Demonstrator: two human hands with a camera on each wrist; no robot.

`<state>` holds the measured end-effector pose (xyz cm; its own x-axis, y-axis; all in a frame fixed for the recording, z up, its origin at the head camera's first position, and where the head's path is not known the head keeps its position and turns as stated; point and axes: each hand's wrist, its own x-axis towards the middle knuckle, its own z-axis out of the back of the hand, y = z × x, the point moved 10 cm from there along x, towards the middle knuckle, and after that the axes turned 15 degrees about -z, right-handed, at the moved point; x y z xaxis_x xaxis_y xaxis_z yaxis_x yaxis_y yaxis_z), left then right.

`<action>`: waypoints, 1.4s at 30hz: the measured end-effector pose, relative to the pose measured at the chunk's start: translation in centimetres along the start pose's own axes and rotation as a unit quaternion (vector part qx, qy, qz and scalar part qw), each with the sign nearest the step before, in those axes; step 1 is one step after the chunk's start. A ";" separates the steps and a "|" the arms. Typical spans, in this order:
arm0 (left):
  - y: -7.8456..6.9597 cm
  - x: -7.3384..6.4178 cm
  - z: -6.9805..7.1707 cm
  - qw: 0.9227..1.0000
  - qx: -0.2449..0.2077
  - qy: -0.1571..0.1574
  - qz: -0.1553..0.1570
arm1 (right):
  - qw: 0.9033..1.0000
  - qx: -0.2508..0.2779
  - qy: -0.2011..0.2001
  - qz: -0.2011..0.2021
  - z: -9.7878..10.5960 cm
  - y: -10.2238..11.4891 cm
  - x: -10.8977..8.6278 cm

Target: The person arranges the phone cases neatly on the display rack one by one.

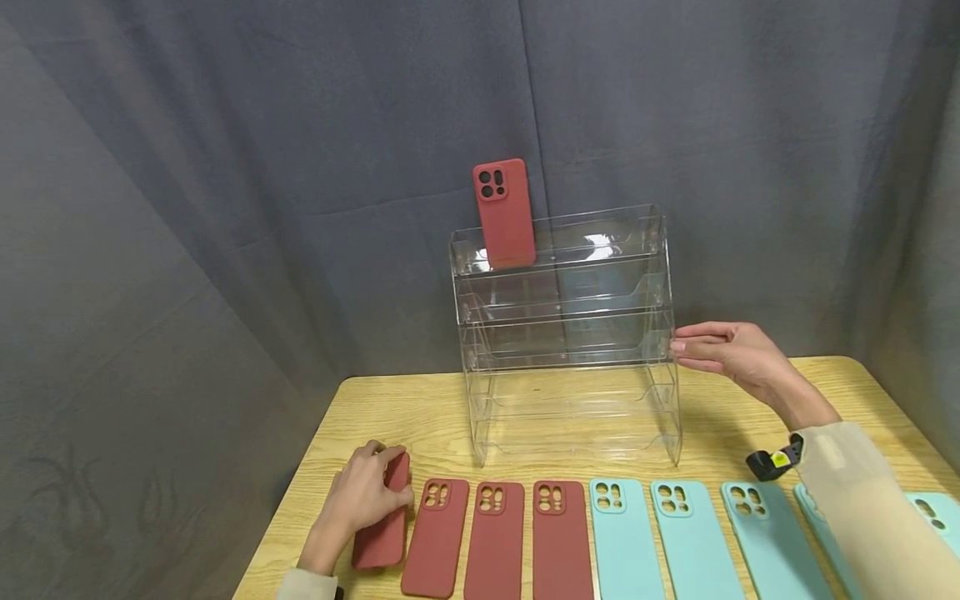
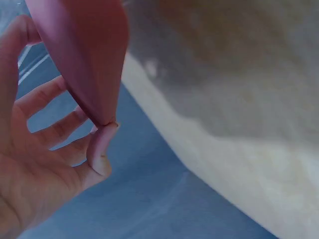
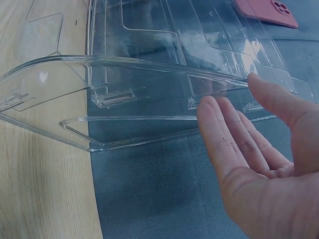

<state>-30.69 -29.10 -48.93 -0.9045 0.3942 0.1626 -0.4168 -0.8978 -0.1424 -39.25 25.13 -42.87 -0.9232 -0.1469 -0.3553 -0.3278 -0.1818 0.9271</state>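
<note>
My left hand (image 1: pixel 360 493) holds a red phone case (image 1: pixel 384 537) by its edges at the left end of the row. The left wrist view shows the thumb at one corner of that case and the fingers along its edge. On the right, my right hand (image 1: pixel 738 358) touches the side of a clear tiered display stand (image 1: pixel 566 360) with fairly straight fingers. In the right wrist view its thumb meets the stand's front edge and the fingertips lie against the side panel. Another red phone case (image 1: pixel 507 218) leans upright on the top tier, towards the left.
Several red phone cases (image 1: pixel 495 533) and several light-blue phone cases (image 1: pixel 626 533) lie in a row along the front of the wooden table (image 1: pixel 435 417). Behind the table hangs a grey curtain (image 1: pixel 337 208). A black wrist camera (image 1: pixel 768 463) sits under my right wrist.
</note>
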 end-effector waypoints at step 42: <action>-18.3 10.3 13.9 0.935 0.067 -0.279 -0.209 | 1.000 -0.018 -0.003 0.001 0.3 -0.2 0.4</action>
<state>-31.14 -11.31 -31.08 -0.4628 0.5854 0.6657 -0.6746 -0.7197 0.1639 -39.66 25.41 -43.12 -0.9253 -0.1409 -0.3521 -0.3181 -0.2171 0.9228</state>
